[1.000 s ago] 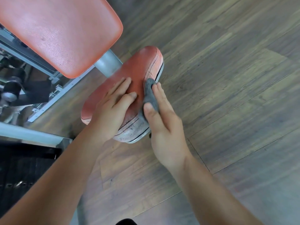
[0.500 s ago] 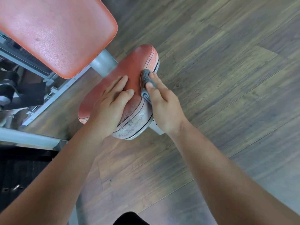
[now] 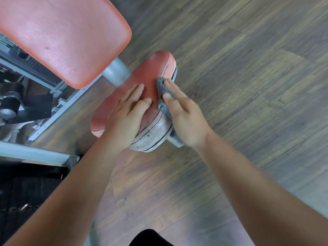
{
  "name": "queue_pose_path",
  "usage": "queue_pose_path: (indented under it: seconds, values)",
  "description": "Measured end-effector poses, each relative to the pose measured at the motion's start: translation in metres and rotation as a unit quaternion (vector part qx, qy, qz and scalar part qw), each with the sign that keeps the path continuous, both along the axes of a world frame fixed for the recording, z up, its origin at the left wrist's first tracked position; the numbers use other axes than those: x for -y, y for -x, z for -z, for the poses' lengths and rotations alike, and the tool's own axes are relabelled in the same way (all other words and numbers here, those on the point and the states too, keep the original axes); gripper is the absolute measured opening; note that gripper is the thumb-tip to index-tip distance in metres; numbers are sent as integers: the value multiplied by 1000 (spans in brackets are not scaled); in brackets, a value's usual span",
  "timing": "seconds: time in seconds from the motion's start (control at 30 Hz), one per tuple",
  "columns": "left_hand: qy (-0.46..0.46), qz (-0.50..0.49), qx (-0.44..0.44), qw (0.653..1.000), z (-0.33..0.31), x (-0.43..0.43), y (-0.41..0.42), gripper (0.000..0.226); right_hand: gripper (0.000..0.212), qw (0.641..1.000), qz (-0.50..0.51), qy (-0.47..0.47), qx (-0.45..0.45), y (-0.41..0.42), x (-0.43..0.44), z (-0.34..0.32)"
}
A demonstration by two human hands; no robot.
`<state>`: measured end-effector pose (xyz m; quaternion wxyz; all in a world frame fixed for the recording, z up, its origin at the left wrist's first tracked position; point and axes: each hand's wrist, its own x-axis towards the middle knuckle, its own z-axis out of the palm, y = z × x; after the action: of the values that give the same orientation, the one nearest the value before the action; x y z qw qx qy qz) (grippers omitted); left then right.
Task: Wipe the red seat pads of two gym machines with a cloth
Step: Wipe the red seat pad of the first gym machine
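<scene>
a floor (image 3: 248, 86) of brown wood-look planks filled the right and lower parts of the view, and one gym machine stood on it at the left. two red pads showed: one large pad (image 3: 62, 36) at the upper left, and one smaller seat pad (image 3: 150, 71) just below and to the right of it, with a single grey metal post (image 3: 116, 72) between them. the near end of the seat pad was worn pale and cracked. a grey frame rail (image 3: 32, 153) ran along the left edge above a dark, dim area. two bare hands reached in from below. the left hand (image 3: 127, 118) lay flat on top of the seat pad, fingers straight and close together, holding nothing. the right hand (image 3: 186, 118) pressed one grey cloth (image 3: 162, 89) against the seat pad's right edge, its fingers stretched out along the side and its thumb resting on the cloth where it folded over the rim. the cloth's lower end trailed under the palm past the pad's near corner. the large pad was untouched by either hand.
</scene>
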<state>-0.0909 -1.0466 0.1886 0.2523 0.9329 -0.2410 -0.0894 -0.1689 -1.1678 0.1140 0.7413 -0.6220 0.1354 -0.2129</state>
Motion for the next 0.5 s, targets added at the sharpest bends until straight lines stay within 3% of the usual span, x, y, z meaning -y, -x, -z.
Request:
queue_pose_path:
  seconds: [0.07, 0.17, 0.23, 0.33, 0.5]
  values:
    - [1, 0, -2, 1000, 0, -1, 1, 62, 48, 1000, 8, -22, -21, -13, 7, -5]
    - [5, -6, -15, 1000, 2, -2, 0, 50, 52, 999, 45, -4, 22, 19, -32, 2]
    - [8, -1, -11, 1000, 3, -2, -3, 61, 53, 997, 53, 6, 47, 35, -44, 6]
    - [6, -6, -15, 1000, 6, -1, -9, 70, 55, 999, 27, -26, 17, -9, -7, 4]
    - [4, -22, -11, 1000, 8, -1, -12, 68, 60, 993, 19, 112, -37, -92, 52, 9]
